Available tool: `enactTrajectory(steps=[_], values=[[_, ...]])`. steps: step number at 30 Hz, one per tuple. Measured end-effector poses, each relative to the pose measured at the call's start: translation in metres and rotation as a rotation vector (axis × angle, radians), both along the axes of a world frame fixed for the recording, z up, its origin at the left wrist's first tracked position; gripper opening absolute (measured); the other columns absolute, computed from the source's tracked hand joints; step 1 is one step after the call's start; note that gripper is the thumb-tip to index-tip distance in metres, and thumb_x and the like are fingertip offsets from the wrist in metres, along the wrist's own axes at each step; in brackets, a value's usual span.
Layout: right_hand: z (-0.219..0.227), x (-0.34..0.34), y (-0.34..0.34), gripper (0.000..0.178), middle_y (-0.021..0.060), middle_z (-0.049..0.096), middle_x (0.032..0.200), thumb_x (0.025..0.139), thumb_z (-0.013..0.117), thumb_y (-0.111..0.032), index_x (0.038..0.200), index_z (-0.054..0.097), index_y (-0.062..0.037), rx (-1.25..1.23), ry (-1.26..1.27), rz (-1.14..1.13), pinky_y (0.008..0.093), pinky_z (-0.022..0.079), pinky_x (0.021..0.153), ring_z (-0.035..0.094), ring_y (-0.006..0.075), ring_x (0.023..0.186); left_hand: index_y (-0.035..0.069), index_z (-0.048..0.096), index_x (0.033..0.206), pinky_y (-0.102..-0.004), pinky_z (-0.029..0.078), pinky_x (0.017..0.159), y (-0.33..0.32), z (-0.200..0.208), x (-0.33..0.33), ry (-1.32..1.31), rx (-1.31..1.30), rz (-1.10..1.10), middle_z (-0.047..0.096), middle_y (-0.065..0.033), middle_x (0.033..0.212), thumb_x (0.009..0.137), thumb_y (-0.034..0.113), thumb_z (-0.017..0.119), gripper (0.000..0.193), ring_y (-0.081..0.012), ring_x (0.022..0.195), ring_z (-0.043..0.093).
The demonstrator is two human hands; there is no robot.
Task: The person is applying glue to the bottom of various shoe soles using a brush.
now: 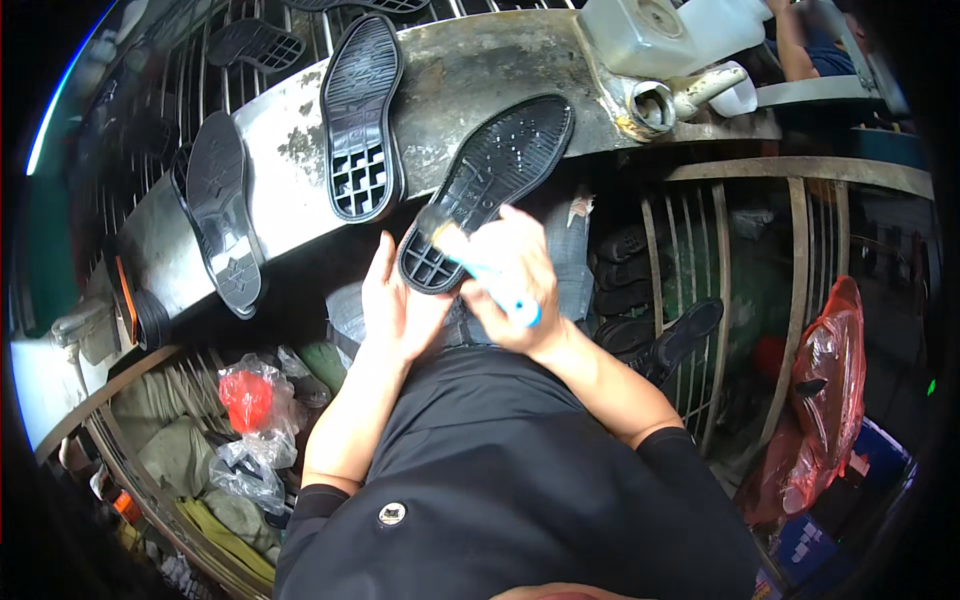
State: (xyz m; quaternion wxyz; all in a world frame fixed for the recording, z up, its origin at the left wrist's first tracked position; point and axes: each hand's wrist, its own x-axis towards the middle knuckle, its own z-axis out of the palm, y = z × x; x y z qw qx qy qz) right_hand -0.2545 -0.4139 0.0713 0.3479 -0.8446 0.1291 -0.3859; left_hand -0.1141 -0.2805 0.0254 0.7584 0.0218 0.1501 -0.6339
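Note:
A black shoe sole [508,158] lies at a slant, its toe end over the bench edge and its gridded heel end toward me. My left hand [398,308] holds it at the heel, palm beneath and thumb raised along the side; the fingers under it are partly hidden. In my right hand [512,262] is a brush [522,311] with a light blue handle, fist closed round it. Its dark bristles touch the sole just above the heel grid. Whitish wet-looking specks dot the sole's forepart. Another black sole [361,110] lies left of it on the bench.
A stained metal bench [480,62] curves across the front, carrying another sole [222,205] at left. Cloudy plastic containers [640,35] and a pipe-like fitting [652,106] stand at back right. Metal racks [800,230] flank me; a red plastic bag [825,370] hangs at right.

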Motion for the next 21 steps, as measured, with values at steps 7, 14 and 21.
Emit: enactTrajectory(steps=[7, 14, 21], values=[[0.053, -0.009, -0.016, 0.014, 0.0085, 0.073, 0.096, 0.094, 0.079, -0.018, 0.1, 0.074, -0.0066, 0.193, 0.182, 0.206, 0.0468, 0.05, 0.104, 0.071, 0.0299, 0.101, 0.004, 0.039, 0.169, -0.055, 0.041, 0.126, -0.01, 0.02, 0.002, -0.28, 0.198, 0.002, 0.051, -0.0171, 0.167, 0.118, 0.046, 0.035, 0.065, -0.0343, 0.152, 0.052], [0.05, -0.003, -0.111, 0.024, 0.0143, 0.071, 0.081, 0.106, 0.071, -0.023, 0.097, 0.071, -0.0009, 0.325, 0.392, -0.12, 0.0407, 0.055, 0.073, 0.072, 0.0296, 0.077, 0.0, 0.039, 0.167, -0.0516, 0.045, 0.124, -0.01, 0.032, 0.003, -0.699, 0.299, -0.031, 0.052, -0.0181, 0.166, 0.119, 0.046, 0.033, 0.067, -0.0314, 0.15, 0.055], [0.055, -0.015, -0.153, 0.024, 0.0176, 0.075, 0.089, 0.106, 0.072, -0.025, 0.102, 0.074, -0.0011, 0.177, 0.399, -0.286, 0.0422, 0.057, 0.079, 0.075, 0.0346, 0.087, -0.004, 0.046, 0.163, -0.0436, 0.042, 0.127, -0.008, 0.038, 0.004, -0.741, 0.263, -0.023, 0.053, -0.0167, 0.165, 0.12, 0.043, 0.036, 0.064, -0.0265, 0.148, 0.055]])
